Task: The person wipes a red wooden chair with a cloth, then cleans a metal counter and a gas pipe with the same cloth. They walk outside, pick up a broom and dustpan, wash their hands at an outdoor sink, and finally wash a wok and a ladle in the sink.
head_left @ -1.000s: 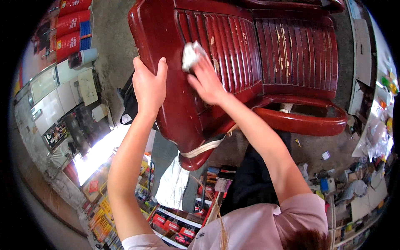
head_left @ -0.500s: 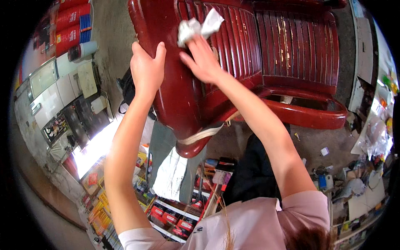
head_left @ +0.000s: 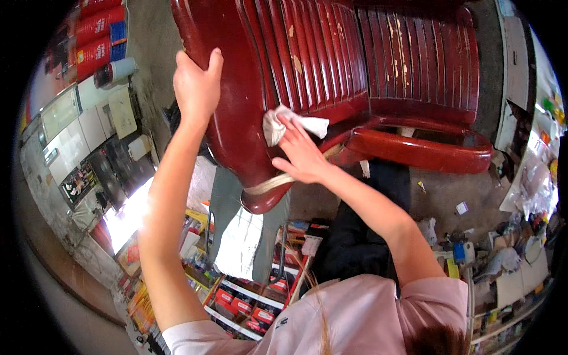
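A glossy dark red wooden bench (head_left: 236, 100) with slatted panels lies tipped in front of me, its paint chipped on some slats. My left hand (head_left: 197, 89) grips the outer edge of its broad smooth side, with the thumb on the face and most fingers hidden. A crumpled white cloth (head_left: 313, 125) is under the fingers of my right hand (head_left: 300, 151), which presses it on the wood near the lower end of the slats. A pale strap (head_left: 269, 184) wraps round the rounded end of the bench just below.
A grey-green chair (head_left: 223, 195) with a white cloth (head_left: 238, 245) over it stands below the bench. Shelves with red boxes (head_left: 242, 306) are close to my body. Red drums (head_left: 93, 53) stand at far left, and cluttered shelving (head_left: 515, 260) lines the right.
My right hand has drawn the cloth down along the bench towards me. The bench and my left hand have shifted slightly left and up in the view.
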A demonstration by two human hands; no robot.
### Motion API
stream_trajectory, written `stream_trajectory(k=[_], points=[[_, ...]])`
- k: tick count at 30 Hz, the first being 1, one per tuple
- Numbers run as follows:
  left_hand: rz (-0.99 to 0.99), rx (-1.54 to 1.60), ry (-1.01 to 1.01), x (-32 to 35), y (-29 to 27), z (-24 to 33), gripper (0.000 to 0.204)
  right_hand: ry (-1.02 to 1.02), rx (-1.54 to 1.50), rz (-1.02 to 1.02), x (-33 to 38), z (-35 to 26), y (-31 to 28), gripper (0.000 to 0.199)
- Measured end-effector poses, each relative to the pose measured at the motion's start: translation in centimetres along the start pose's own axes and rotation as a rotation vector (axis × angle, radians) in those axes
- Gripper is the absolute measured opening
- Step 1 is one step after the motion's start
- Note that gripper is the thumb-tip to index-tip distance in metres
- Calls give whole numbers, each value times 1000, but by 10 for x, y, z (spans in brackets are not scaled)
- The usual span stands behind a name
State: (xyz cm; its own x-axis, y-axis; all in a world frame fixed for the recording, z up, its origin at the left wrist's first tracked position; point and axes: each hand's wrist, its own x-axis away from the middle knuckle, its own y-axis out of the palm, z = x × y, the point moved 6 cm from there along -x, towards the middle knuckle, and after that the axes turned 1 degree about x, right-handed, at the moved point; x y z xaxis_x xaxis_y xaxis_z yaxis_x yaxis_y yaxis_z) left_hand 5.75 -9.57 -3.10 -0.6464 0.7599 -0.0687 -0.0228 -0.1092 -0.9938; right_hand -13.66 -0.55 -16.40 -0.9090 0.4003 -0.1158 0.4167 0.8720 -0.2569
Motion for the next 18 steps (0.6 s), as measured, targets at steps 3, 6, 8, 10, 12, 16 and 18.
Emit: stream_trajectory(k=[3,6,8,10,12,16,18], points=[[-12,21,-18,0,2,3,43,-4,1,126,-29,17,-12,65],[-2,-4,-10,-4,7,7,46,48,14,365,-94,50,-37,62],[0,-20,-17,-3,7,1,48,-3,10,505,-140,52,-63,60],[3,-11,-27,-3,5,-3,49,-27,13,479,-178,44,-88,50],[-11,-20,-42,-6,5,-4,50,-19,-133,648,-200,47,-112,47],[-9,-28,-35,-4,7,0,51,41,-208,261,-164,52,-80,59],[3,-6,-12,-2,9,-6,49,59,-199,229,-96,40,-43,58]])
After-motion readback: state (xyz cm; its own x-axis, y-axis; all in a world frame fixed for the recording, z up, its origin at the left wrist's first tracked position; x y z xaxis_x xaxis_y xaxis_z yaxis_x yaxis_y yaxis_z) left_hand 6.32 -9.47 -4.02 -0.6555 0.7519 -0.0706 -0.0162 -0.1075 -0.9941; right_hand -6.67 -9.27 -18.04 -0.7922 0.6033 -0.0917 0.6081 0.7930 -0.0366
